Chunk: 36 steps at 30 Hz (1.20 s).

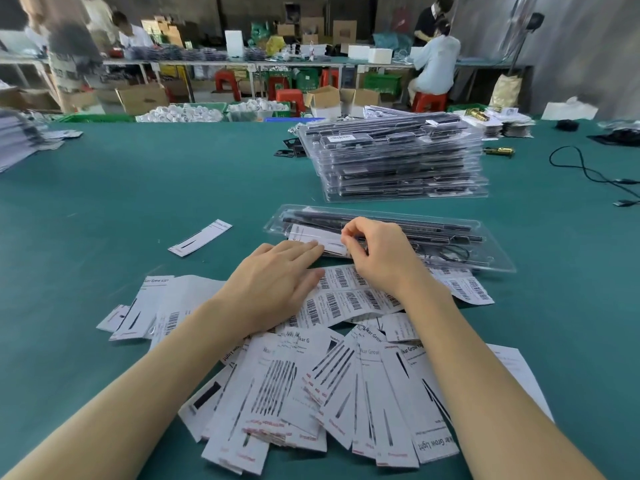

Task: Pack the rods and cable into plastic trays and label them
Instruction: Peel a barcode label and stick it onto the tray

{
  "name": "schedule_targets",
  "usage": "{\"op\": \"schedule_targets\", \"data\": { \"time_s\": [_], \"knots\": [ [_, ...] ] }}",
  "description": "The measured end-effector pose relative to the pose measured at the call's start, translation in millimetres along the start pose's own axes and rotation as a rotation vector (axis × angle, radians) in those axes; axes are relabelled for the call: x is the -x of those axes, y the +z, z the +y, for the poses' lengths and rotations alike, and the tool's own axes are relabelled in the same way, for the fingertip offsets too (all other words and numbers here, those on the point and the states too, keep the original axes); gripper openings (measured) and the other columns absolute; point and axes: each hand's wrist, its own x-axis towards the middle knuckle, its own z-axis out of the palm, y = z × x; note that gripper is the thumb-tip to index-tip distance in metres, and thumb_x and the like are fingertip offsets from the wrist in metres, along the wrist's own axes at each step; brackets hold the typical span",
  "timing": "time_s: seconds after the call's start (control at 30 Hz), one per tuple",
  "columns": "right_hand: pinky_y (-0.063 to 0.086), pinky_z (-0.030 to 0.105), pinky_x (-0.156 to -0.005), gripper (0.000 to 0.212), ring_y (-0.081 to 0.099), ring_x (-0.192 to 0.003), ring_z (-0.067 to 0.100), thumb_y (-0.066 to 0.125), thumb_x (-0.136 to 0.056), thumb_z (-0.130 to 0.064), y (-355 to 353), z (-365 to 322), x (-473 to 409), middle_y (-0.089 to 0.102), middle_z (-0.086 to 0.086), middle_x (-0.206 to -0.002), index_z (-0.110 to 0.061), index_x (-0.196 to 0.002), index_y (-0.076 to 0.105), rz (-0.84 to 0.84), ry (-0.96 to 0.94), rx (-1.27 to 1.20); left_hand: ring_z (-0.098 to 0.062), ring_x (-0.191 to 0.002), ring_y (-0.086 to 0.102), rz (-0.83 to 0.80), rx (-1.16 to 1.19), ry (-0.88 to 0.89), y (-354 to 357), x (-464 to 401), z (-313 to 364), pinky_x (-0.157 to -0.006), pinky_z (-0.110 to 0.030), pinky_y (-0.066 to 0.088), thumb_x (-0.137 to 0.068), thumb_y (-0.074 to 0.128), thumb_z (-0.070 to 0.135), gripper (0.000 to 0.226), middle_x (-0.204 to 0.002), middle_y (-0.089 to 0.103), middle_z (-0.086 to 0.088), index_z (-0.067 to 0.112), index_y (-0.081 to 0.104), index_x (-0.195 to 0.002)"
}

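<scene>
Green table (138, 188), stacked plastic trays (398, 161), cluttered workshop behind

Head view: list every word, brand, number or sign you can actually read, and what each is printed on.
"Grow Light" – on a paper insert card in the near pile.
"lkar Grow", partly covered – on another insert card.
Barcode sticker sheet: bars show, digits too small to read.
Label on the top tray of the stack: too blurred.
Red print low on the cards: unreadable.
</scene>
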Motion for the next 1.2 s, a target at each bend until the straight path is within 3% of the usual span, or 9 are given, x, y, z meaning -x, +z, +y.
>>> {"op": "schedule_targets", "data": {
  "time_s": [0.1,0.23,0.5,0.8,1.03,1.2],
  "knots": [
    [0.05,0.023,-0.069,0.011,0.06,-0.074,0.003,0.057,-0.1,-0.02,0.0,-0.8,0.4,0.068,-0.005,-0.087,-0.017,-0.101,0.068,0.003,0.001,0.0,-0.008,-0.144,0.03,-0.022,-0.051,-0.015,-1.1,1.5,3.0,-0.11,-0.029,0.029,-0.103,0.015,0.054,0.064,-0.162,0.03,0.012,0.024,0.029,-0.157],
    [0.05,0.024,-0.067,0.01,0.059,-0.07,0.003,0.057,-0.101,-0.019,-0.4,-1.3,1.1,0.068,-0.005,-0.085,-0.017,-0.1,0.068,0.016,-0.01,-0.009,-0.011,-0.137,0.035,-0.049,-0.115,-0.066,-0.9,0.5,6.4,-0.101,-0.03,0.034,-0.097,0.004,0.064,0.075,-0.163,0.026,0.014,0.027,0.026,-0.158],
    [0.055,0.028,-0.073,0.013,0.063,-0.077,0.009,0.057,-0.101,-0.02,1.7,-4.0,2.6,0.069,-0.003,-0.09,-0.016,-0.105,0.068,0.015,-0.019,-0.012,-0.015,-0.132,0.036,-0.026,-0.104,-0.135,3.4,-4.1,16.9,-0.101,-0.033,0.035,-0.09,-0.007,0.073,0.089,-0.163,0.027,0.012,0.026,0.025,-0.158],
    [0.05,0.019,-0.07,0.014,0.06,-0.076,0.004,0.058,-0.101,-0.022,1.4,-2.9,3.5,0.069,-0.005,-0.091,-0.015,-0.106,0.069,0.048,-0.029,-0.036,-0.007,-0.146,0.026,-0.008,0.103,-0.101,0.4,6.3,8.0,-0.112,-0.032,0.031,-0.095,0.013,0.071,0.077,-0.165,0.019,0.014,0.03,0.021,-0.16],
    [0.044,0.014,-0.065,0.011,0.059,-0.072,0.001,0.058,-0.101,-0.022,1.7,-2.2,3.5,0.068,-0.007,-0.087,-0.018,-0.103,0.068,0.043,-0.015,-0.053,-0.012,-0.137,0.049,0.09,0.228,-0.115,-2.8,9.6,6.6,-0.108,-0.037,0.045,-0.1,0.043,0.056,0.057,-0.155,0.043,0.009,0.027,0.049,-0.148],
    [0.05,0.021,-0.067,0.011,0.06,-0.071,0.003,0.058,-0.101,-0.021,1.7,-2.9,4.2,0.069,-0.006,-0.086,-0.017,-0.102,0.068,0.039,-0.025,-0.047,-0.009,-0.14,0.042,0.032,0.099,-0.106,1.0,9.3,2.9,-0.106,-0.034,0.043,-0.099,0.029,0.063,0.06,-0.159,0.034,0.016,0.033,0.043,-0.15]
  ]
}}
